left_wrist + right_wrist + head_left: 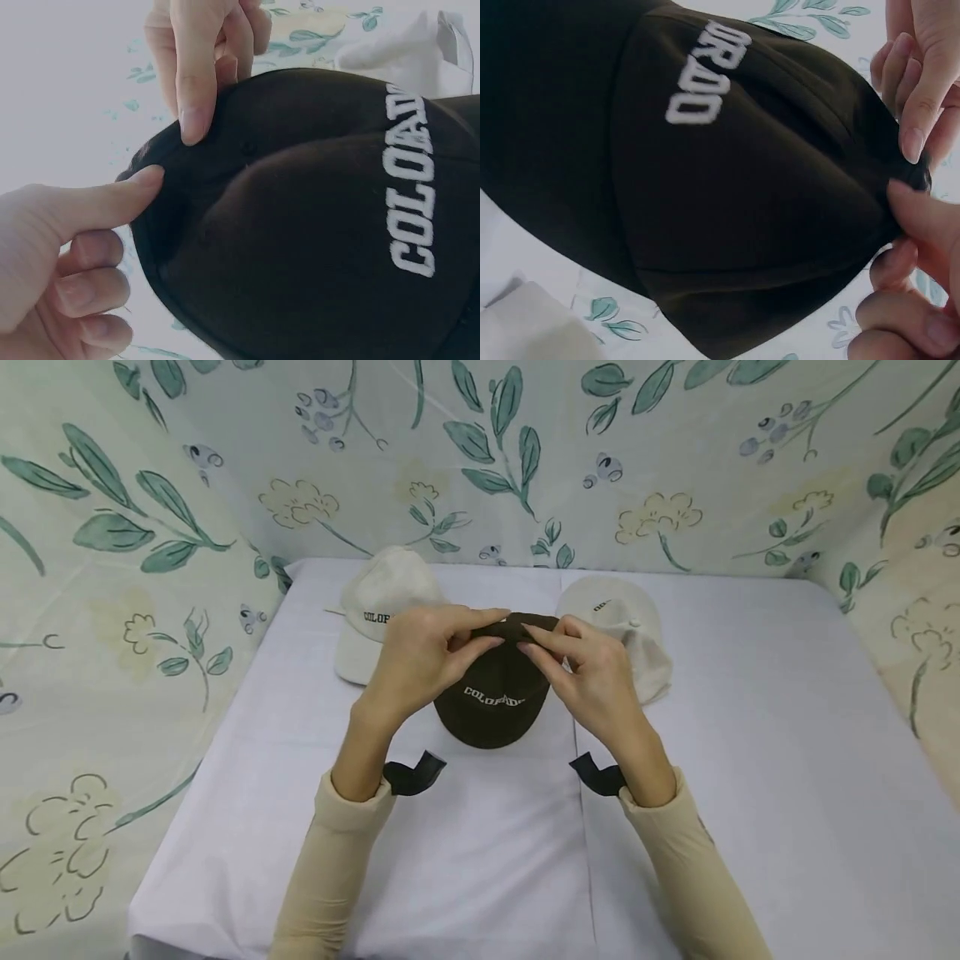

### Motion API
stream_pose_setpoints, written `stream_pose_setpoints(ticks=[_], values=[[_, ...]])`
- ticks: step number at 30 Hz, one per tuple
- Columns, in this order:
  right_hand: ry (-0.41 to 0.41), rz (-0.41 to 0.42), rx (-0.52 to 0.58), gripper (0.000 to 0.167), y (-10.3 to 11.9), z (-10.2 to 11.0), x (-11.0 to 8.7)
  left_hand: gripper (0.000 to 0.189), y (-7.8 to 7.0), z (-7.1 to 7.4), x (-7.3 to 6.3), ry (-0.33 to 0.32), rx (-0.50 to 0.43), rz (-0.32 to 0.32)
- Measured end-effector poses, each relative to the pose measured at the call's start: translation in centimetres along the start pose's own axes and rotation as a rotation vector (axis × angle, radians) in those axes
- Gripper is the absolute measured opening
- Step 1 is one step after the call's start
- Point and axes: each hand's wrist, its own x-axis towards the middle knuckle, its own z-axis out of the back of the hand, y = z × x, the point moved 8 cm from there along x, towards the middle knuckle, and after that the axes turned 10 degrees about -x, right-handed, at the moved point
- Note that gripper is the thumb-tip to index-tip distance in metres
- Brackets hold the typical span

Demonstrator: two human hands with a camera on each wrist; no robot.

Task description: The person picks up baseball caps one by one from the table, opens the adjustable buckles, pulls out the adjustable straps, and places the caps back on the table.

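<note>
A dark brown baseball cap [491, 710] with white "COLORADO" lettering is held up by both hands, its brim toward the person. In the head view my left hand [420, 652] pinches the top of the cap between thumb and fingers. Close beside it my right hand [588, 668] pinches the same area. The left wrist view shows the cap's crown [300, 225] dented between the two thumbs. In the right wrist view the cap's fabric [765, 195] is drawn into folds toward the pinching fingers. Some fingertips are hidden behind the cap.
A cream cap [393, 589] with dark lettering rests at the back left of the white-covered table [750, 760]. Another cream cap [622, 610], partly crumpled, lies behind my right hand. A floral cloth [480, 460] hangs behind and at the sides.
</note>
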Motion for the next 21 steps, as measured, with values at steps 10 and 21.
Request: stream_pose_setpoints(ticks=[10, 21], values=[[-0.008, -0.124, -0.056, 0.023, -2.2, -1.5, 1.7, 0.019, 5.4, 0.8, 0.5, -0.138, -0.261, 0.156], [0.148, -0.319, -0.154, 0.022, -6.8, -4.9, 4.4, 0.026, 12.4, -1.7, 3.6, 0.022, -0.210, 0.391]])
